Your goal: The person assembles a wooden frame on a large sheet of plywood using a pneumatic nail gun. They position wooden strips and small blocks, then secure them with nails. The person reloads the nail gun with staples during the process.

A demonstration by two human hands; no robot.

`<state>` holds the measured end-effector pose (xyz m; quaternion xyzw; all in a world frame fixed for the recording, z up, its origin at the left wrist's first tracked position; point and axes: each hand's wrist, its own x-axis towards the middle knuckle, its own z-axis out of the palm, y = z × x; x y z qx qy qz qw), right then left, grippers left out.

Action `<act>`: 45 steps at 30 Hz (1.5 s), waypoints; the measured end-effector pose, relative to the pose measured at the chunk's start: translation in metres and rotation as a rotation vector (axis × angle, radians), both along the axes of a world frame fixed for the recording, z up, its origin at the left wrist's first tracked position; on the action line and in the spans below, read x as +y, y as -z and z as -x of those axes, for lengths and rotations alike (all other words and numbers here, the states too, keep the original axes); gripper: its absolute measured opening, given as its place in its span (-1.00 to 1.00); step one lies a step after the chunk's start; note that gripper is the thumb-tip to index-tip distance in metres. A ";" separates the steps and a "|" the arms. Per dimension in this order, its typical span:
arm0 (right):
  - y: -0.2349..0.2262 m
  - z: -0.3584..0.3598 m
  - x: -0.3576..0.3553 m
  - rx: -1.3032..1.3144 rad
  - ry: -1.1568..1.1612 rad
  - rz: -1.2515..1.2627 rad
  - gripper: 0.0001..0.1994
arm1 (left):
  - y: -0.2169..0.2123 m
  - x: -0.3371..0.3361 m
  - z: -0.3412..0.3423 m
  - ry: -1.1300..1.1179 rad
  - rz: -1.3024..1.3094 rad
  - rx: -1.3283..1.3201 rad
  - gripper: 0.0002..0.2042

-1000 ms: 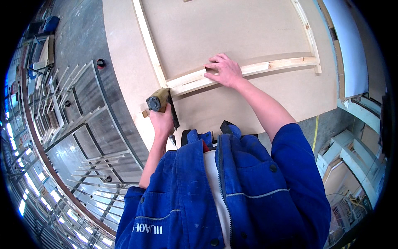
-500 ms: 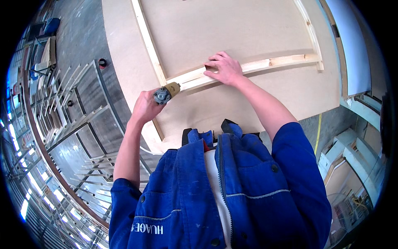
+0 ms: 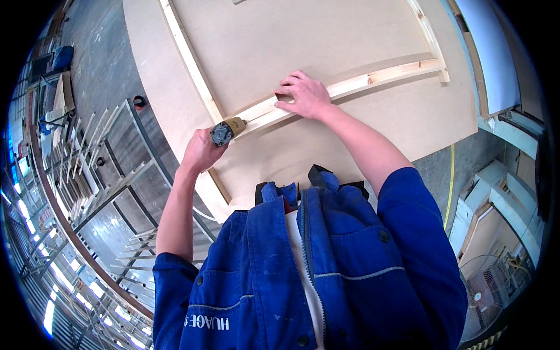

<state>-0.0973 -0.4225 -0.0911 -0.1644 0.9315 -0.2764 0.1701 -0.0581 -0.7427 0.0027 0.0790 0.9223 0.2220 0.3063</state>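
Note:
A large pale fibreboard panel (image 3: 326, 41) lies flat in front of me, with thin wooden battens forming a frame on it. My right hand (image 3: 306, 96) presses down on the near cross batten (image 3: 379, 77), fingers spread over its left part. My left hand (image 3: 201, 153) grips a small grey and tan power tool (image 3: 226, 130), whose nose points at the left end of that cross batten, where it meets the long left batten (image 3: 192, 64). My blue work jacket fills the lower part of the view.
Grey metal racks holding wooden frames (image 3: 87, 169) stand to my left on the concrete floor. A small red and black object (image 3: 138, 102) lies by the panel's left edge. A white board (image 3: 496, 52) leans at the right, with a yellow floor line (image 3: 450, 181) and pale equipment (image 3: 496, 233).
My left hand has swung the power tool up from near my chest to the left end of the cross batten. My right hand has stayed pressed on the batten.

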 end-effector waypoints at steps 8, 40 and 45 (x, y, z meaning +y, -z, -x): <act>-0.001 0.001 0.000 0.009 -0.002 -0.013 -0.60 | -0.004 0.026 0.002 0.040 -0.003 0.037 -0.81; -0.001 -0.001 0.000 0.003 0.006 0.048 -0.62 | -0.005 0.053 -0.081 -0.184 -0.127 -0.024 -0.66; 0.009 -0.014 0.003 0.158 0.070 0.180 -0.56 | 0.034 0.037 -0.184 -0.367 -0.087 -0.022 -0.66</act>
